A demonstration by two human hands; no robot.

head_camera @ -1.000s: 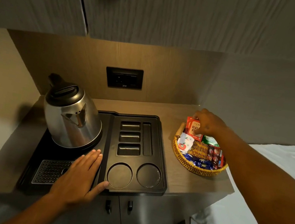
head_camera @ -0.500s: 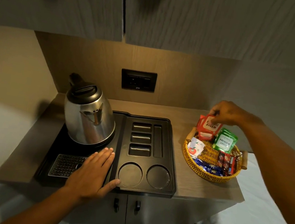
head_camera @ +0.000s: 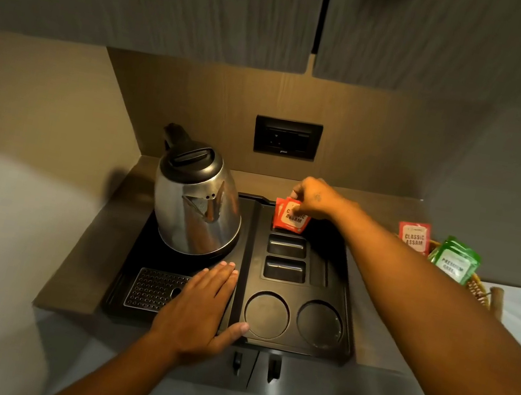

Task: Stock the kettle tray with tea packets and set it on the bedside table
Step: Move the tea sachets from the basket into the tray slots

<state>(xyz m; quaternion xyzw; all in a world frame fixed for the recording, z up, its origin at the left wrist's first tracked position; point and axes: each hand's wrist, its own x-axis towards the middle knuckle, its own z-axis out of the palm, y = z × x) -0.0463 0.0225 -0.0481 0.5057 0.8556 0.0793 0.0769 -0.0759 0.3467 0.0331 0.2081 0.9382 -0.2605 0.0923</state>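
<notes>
Two red tea packets (head_camera: pixel 291 218) hang pinched in our right hand (head_camera: pixel 314 198), upright over the rearmost slot of the kettle tray (head_camera: pixel 345 330) so they can drop in edgewise. Our left hand (head_camera: pixel 203 305) lies flat, fingers spread and holding nothing, likely steadying the tray; more packets wait in the basket (head_camera: pixel 479 290).

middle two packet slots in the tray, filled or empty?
Empty. Both slots show bare black floors; the red packets are in the right hand, at the rear slot.

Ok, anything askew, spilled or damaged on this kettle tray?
Nothing stands out. The kettle sits upright on the black tray, no spills show, and the right hand holds red tea packets at the rearmost slot.
</notes>
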